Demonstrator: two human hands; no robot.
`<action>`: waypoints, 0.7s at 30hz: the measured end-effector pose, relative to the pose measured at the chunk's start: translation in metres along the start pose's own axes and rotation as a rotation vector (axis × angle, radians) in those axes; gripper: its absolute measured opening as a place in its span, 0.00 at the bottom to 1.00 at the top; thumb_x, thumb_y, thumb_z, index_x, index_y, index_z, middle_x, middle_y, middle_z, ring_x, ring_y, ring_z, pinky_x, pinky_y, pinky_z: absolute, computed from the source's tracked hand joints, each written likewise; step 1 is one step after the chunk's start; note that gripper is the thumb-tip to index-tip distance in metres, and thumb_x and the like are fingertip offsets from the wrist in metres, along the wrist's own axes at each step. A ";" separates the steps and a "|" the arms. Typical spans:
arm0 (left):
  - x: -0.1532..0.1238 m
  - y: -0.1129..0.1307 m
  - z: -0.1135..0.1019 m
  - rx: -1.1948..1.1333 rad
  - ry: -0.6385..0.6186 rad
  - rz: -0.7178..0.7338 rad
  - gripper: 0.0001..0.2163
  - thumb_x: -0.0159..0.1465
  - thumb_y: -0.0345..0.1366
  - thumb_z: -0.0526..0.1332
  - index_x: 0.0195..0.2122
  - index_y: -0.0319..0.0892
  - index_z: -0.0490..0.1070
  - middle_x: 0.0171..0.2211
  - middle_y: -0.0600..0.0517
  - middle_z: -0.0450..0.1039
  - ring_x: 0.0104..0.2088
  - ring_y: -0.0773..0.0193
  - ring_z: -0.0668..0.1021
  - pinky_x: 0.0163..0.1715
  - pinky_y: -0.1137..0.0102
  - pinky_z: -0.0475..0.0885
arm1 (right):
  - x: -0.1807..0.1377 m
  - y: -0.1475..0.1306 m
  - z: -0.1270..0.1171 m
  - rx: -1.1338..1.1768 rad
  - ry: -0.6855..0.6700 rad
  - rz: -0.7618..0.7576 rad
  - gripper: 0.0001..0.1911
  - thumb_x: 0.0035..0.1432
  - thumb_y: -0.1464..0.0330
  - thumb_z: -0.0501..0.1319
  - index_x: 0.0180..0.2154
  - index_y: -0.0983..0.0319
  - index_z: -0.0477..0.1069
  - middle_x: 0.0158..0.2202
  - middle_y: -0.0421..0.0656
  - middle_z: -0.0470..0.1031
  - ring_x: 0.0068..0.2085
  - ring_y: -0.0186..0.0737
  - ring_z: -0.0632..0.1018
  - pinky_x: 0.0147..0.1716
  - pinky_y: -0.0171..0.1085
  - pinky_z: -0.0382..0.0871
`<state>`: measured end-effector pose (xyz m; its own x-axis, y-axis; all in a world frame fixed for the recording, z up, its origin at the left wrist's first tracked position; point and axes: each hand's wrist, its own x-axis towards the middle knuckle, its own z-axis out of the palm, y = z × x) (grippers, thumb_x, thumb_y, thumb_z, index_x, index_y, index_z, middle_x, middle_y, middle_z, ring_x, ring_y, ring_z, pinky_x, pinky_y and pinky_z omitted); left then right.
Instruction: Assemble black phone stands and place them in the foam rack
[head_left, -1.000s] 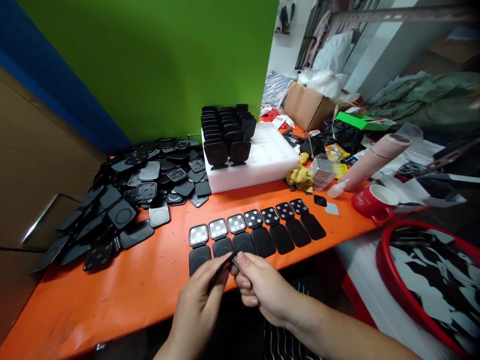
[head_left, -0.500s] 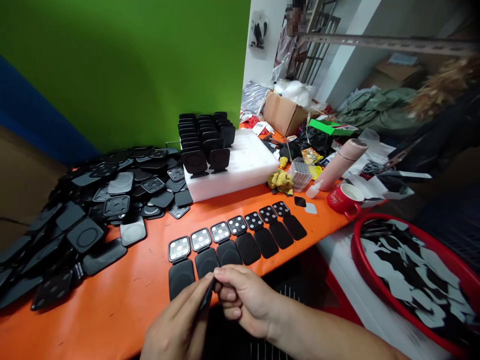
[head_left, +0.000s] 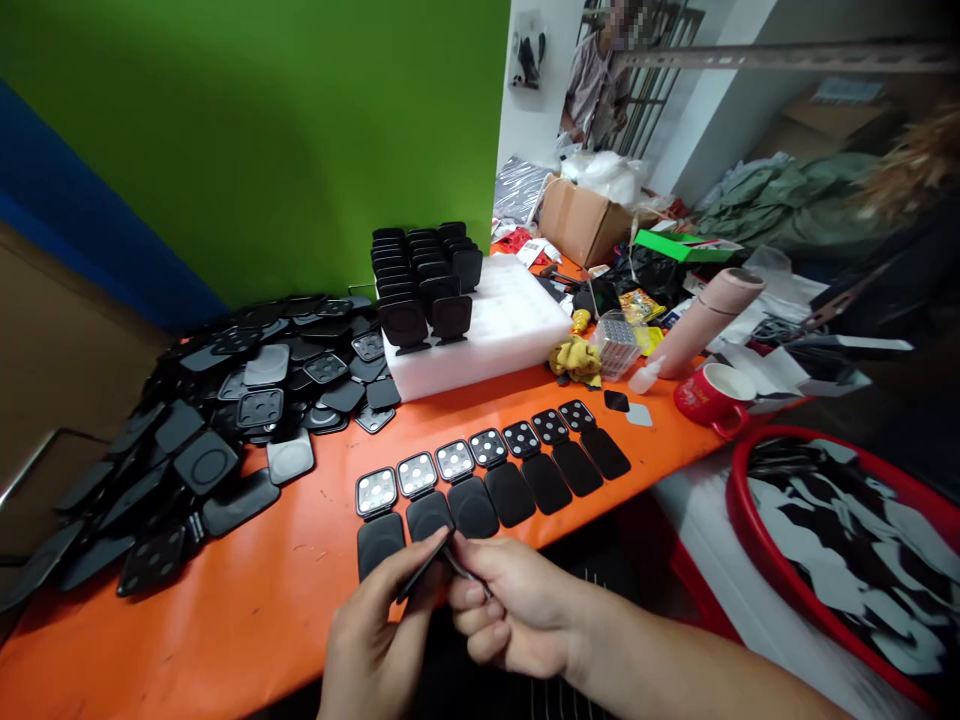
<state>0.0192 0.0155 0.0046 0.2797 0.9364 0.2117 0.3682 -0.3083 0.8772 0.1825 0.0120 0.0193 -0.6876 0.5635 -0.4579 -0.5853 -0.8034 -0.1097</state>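
My left hand (head_left: 375, 640) pinches a thin flat black piece (head_left: 421, 570) edge-on, just over the front edge of the orange table (head_left: 285, 590). My right hand (head_left: 510, 605) is closed beside it, its fingertips gripping a thin strip (head_left: 463, 568) at the piece's upper end. Directly behind the hands lies a row of several black folding holders (head_left: 487, 475), each opened flat with a dotted square half behind a plain rounded half.
A heap of black parts (head_left: 217, 410) covers the table's left. A white foam block (head_left: 487, 335) carries upright black holders (head_left: 424, 280). A yellow cloth (head_left: 576, 358), red mug (head_left: 712, 395), pink roll (head_left: 705, 320) and clutter lie right. A red basin (head_left: 847, 560) of scraps sits lower right. A person (head_left: 592, 80) stands far back.
The camera swung left and then partly back. My hands stayed together on the black piece, and the right fingers now pull a thin strip at its tip.
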 end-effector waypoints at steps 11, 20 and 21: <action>-0.012 -0.007 0.012 -0.084 -0.111 0.217 0.17 0.60 0.24 0.55 0.48 0.50 0.66 0.47 0.50 0.72 0.45 0.60 0.75 0.44 0.67 0.72 | -0.008 0.007 -0.006 0.245 0.186 0.045 0.16 0.52 0.60 0.57 0.20 0.63 0.59 0.11 0.31 0.53 0.12 0.23 0.51 0.10 0.24 0.43; 0.019 -0.004 0.020 -0.275 0.146 -0.338 0.12 0.56 0.39 0.62 0.40 0.44 0.69 0.36 0.51 0.74 0.37 0.60 0.76 0.36 0.70 0.72 | -0.029 0.013 -0.046 -0.090 0.234 -0.222 0.18 0.56 0.55 0.53 0.28 0.64 0.64 0.15 0.31 0.51 0.14 0.23 0.49 0.13 0.25 0.42; 0.027 -0.008 0.017 -0.338 0.177 -0.438 0.15 0.54 0.40 0.63 0.41 0.44 0.67 0.36 0.51 0.73 0.37 0.60 0.76 0.35 0.70 0.72 | -0.034 0.018 -0.060 -0.169 0.323 -0.294 0.18 0.56 0.55 0.54 0.29 0.64 0.64 0.16 0.31 0.52 0.15 0.23 0.50 0.14 0.26 0.42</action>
<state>0.0388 0.0402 -0.0040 0.0020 0.9873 -0.1590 0.1048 0.1579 0.9819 0.2211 -0.0330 -0.0203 -0.3184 0.7048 -0.6339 -0.6384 -0.6538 -0.4062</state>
